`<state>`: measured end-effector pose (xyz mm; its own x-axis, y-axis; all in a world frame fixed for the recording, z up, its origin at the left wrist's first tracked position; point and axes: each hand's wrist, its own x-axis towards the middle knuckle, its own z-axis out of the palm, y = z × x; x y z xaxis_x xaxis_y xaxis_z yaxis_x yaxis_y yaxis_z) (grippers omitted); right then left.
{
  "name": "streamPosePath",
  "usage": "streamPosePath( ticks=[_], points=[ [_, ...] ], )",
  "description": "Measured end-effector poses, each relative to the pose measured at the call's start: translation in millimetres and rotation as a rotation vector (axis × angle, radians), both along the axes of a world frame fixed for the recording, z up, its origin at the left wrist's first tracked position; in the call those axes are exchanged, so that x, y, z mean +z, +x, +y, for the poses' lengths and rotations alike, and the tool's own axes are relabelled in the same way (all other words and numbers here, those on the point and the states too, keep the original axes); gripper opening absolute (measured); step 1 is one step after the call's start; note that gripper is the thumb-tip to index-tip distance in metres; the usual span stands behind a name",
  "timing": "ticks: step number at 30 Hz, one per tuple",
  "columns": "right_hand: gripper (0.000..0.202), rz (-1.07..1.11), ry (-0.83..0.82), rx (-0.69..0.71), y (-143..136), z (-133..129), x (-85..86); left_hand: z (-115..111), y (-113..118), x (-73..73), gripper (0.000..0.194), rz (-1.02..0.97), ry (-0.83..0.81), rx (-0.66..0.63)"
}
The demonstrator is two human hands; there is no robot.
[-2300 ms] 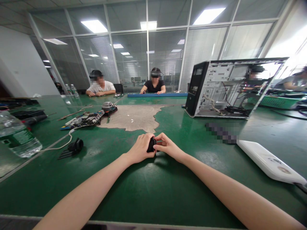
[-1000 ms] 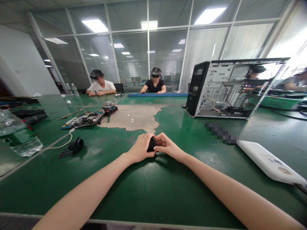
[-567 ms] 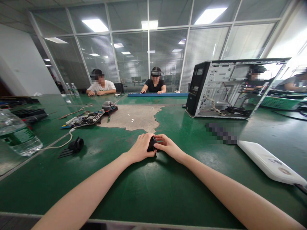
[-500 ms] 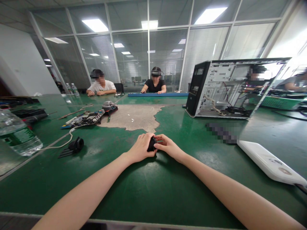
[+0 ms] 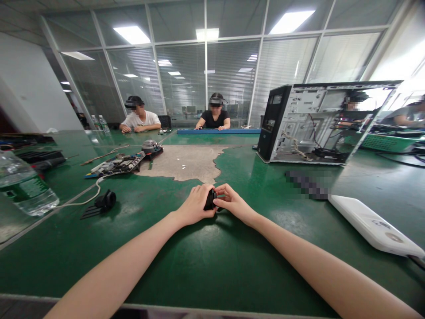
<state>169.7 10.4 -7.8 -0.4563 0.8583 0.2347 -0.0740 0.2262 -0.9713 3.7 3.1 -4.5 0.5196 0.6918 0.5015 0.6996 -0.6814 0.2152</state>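
Note:
Between my two hands is a small black object (image 5: 210, 200), held just above or on the green table (image 5: 186, 261); its exact shape is partly hidden by fingers. My left hand (image 5: 195, 204) wraps round its left side, thumb underneath. The fingertips and thumb of my right hand (image 5: 232, 203) pinch its right side. Left of my hands, a black part with prongs and a round end (image 5: 105, 201) lies on the table. Farther back is a circuit board (image 5: 116, 165) beside a dark part with a round metal top (image 5: 152, 148).
An open computer case (image 5: 275, 126) stands at the back right. A white power bank (image 5: 375, 223) lies on the right, a water bottle (image 5: 26, 186) on the left. Two people sit across the table, behind a blue strip (image 5: 219, 131). A green basket (image 5: 388, 142) is at far right.
The fingers of my right hand have shifted very slightly on the black object. My left hand keeps its hold in the same place.

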Motion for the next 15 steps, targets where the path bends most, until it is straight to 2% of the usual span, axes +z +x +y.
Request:
streamPosePath(
  ticks=[4,10,15],
  points=[
    [0.032,-0.028,-0.034,-0.011,1.2,1.3,-1.4,-0.2,0.1,0.7,0.053,-0.001,-0.001,-0.005],
    [0.034,0.015,0.009,0.08,1.9,1.1,-0.8,-0.7,-0.8,0.7,0.053,0.012,-0.001,-0.001],
    [0.023,0.024,0.015,0.041,0.9,0.8,0.1,-1.0,-0.8,-0.1,0.052,0.006,0.013,0.004]
  ],
)
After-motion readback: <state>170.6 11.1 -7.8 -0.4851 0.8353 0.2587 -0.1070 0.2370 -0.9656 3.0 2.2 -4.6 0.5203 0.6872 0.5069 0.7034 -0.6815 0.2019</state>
